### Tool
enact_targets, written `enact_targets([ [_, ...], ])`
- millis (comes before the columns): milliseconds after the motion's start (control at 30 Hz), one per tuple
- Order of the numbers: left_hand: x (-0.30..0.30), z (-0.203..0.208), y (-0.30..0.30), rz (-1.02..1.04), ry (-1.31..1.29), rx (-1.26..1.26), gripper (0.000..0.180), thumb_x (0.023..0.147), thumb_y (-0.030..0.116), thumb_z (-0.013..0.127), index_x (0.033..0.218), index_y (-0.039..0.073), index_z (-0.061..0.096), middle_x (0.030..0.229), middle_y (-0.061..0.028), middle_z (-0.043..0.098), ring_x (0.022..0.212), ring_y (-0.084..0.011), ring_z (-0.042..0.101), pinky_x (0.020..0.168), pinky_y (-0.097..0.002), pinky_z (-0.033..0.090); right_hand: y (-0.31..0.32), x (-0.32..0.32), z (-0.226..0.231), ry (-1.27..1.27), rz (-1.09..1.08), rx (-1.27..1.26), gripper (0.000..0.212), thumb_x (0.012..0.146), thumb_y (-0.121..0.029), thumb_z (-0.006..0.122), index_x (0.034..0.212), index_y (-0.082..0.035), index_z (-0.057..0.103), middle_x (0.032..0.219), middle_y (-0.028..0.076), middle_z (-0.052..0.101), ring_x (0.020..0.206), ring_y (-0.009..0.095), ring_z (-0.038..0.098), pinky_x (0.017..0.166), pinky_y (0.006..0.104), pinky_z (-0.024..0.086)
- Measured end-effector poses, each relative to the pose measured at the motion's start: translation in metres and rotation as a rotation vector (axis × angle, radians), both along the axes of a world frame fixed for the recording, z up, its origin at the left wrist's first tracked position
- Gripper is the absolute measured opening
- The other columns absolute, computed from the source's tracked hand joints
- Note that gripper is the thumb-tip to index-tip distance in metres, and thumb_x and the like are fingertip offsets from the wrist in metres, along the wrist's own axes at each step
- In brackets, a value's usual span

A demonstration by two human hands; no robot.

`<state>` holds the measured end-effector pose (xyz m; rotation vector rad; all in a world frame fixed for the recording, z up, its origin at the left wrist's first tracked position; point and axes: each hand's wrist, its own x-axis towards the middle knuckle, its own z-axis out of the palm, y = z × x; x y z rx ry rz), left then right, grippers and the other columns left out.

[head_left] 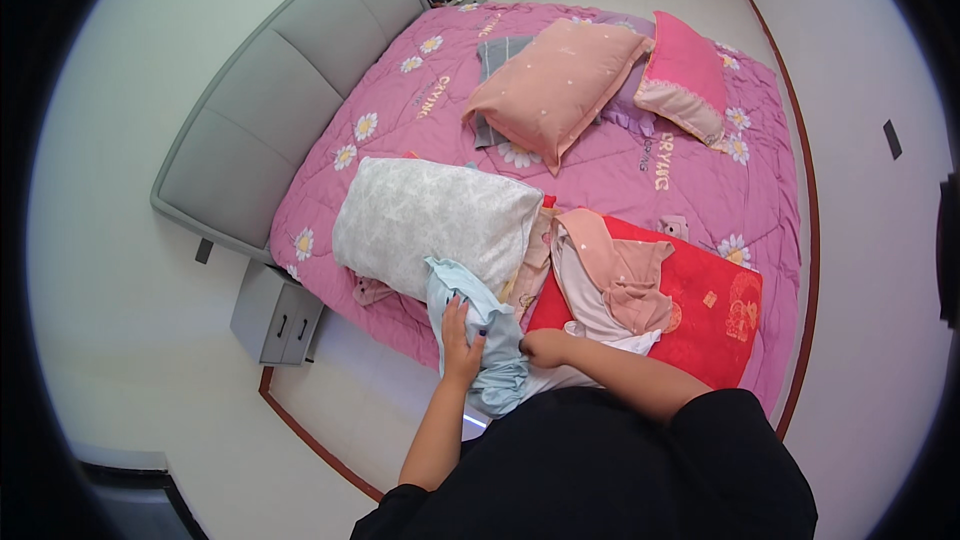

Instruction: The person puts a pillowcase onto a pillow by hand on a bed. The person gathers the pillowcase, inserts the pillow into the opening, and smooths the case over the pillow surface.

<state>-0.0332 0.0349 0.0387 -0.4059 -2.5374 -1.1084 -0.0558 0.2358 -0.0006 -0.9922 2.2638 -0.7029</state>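
Head view, right fingers (533, 343) half-hidden, blue cloth (500, 372) bunched

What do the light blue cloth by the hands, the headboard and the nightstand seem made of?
Light blue cloth: thin, matte fabric, likely cotton or a blend; it crumples into soft folds.
Headboard: padded, smooth grey, perhaps faux leather; seams divide its panels.
Nightstand: probably painted or laminated board; flat, even grey faces.
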Motion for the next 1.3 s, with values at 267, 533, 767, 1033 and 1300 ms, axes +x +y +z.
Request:
enact_targets([
  [267,0.006,-0.012,-0.002,0.033,-0.01,0.072,0.057,0.092,0.043,0.029,0.132,0.002,0.031,0.137,-0.02,0.029,0.126,-0.0356,0.027,0.104,-0.0424,0.017,-0.011,-0.031,-0.02,-0.76,-0.786,-0.73,0.014,0.084,-0.011,0.051,0.09,0.0,0.058,0.075,0.003,0.057,0.068,0.012,0.054,0.061,0.024,0.043],
  [533,0.008,-0.013,-0.009,0.618,-0.181,0.371,0.022,0.087,0.02,0.049,0.094,0.0,0.051,0.095,-0.0171,0.05,0.091,-0.0278,0.049,0.08,-0.0378,0.04,-0.06,-0.045,-0.076,-0.71,-0.53,-0.714,0.027,0.084,-0.01,0.053,0.109,-0.002,0.055,0.101,0.004,0.06,0.09,0.011,0.055,0.078,0.0265,0.045],
  [767,0.007,-0.032,-0.025,0.478,-0.277,0.162,0.019,0.086,0.014,0.046,0.077,-0.002,0.047,0.076,-0.0167,0.05,0.071,-0.0333,0.047,0.066,-0.0369,0.038,-0.063,-0.055,-0.039,-0.466,-0.365,-0.709,0.017,0.081,-0.016,0.054,0.091,-0.003,0.058,0.084,0.012,0.061,0.081,0.018,0.057,0.069,0.0305,0.044],
  [1033,0.016,-0.054,-0.038,0.575,-0.315,0.539,0.021,0.089,0.016,0.043,0.078,-0.001,0.048,0.073,-0.0105,0.049,0.07,-0.0169,0.046,0.065,-0.0295,0.038,-0.071,-0.063,0.006,0.127,-0.559,-0.326,0.022,0.083,-0.026,0.048,0.081,-0.006,0.055,0.075,0.017,0.058,0.072,0.037,0.056,0.06,0.0436,0.041],
  [1300,0.008,-0.059,-0.03,0.531,-0.4,0.779,0.02,0.091,0.018,0.041,0.079,0.005,0.05,0.072,0.0021,0.048,0.067,-0.0059,0.042,0.061,-0.0213,0.036,-0.101,-0.079,-0.01,0.278,-0.461,-0.199,0.025,0.08,-0.029,0.048,0.073,-0.006,0.053,0.068,0.019,0.055,0.066,0.033,0.056,0.057,0.0401,0.041],
])
